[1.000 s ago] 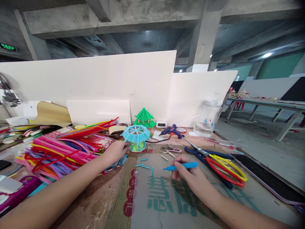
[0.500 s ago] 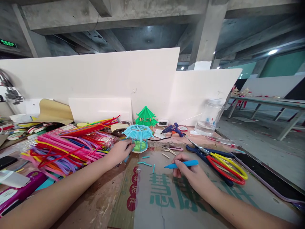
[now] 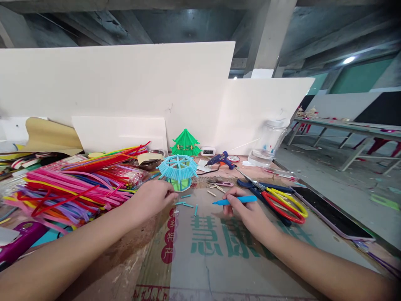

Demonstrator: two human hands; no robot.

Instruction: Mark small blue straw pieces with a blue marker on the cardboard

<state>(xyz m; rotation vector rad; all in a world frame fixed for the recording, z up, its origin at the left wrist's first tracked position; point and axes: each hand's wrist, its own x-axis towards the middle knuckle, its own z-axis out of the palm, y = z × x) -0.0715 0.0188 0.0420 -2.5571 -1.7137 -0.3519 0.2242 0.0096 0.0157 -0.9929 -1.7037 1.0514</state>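
Note:
My right hand (image 3: 239, 205) is closed around a blue marker pen (image 3: 247, 200), its tip pointing left above the clear-covered cardboard (image 3: 216, 267). My left hand (image 3: 156, 195) has its fingers curled together just in front of the light-blue model pavilion (image 3: 178, 165); whatever may be in them is hidden. That pavilion stands upright, with an open spoked roof and a green base. Right of the left fingertips lie several short blue sticks (image 3: 188, 205). A few plain wooden sticks (image 3: 211, 193) lie farther back, near the pen.
Pipe cleaners (image 3: 78, 188) in many colours are heaped at left. Behind stand a green-roofed model (image 3: 186, 143), a small clock (image 3: 208, 151) and a glue gun (image 3: 221, 159). Red-and-yellow-handled scissors (image 3: 282, 205), a phone (image 3: 332, 213) and a clear water jug (image 3: 267, 142) are at right.
My left hand has drawn back from the blue pavilion, toward me, and its fingers have curled in. My right hand keeps the marker in much the same place. The view has tilted down.

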